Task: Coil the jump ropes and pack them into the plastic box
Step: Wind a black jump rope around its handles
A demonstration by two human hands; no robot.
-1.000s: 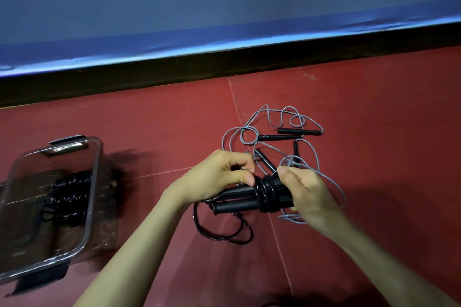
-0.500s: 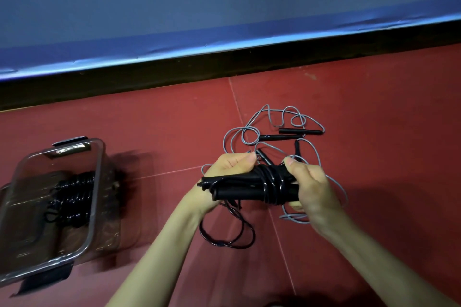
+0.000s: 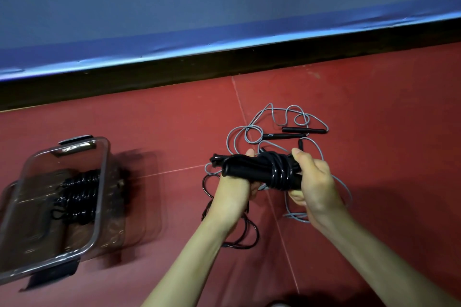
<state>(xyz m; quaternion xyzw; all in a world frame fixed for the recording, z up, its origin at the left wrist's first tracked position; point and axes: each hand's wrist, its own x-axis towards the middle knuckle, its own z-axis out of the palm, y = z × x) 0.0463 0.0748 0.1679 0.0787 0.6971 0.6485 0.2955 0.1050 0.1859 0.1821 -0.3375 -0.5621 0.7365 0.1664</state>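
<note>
Above the red floor (image 3: 159,112), near its middle, both hands hold a black jump rope (image 3: 262,169) whose cord is wound round its two handles. The left hand (image 3: 234,189) has its grip curled round the handle ends from below; the right hand (image 3: 311,182) has its grip pinching the wound end. A loose black loop hangs down to the floor. Behind them lies a grey jump rope (image 3: 277,127) (uncoiled, handles black). Toward the floor's left edge stands the plastic box (image 3: 102,182), a coiled black rope (image 3: 77,194) inside.
</note>
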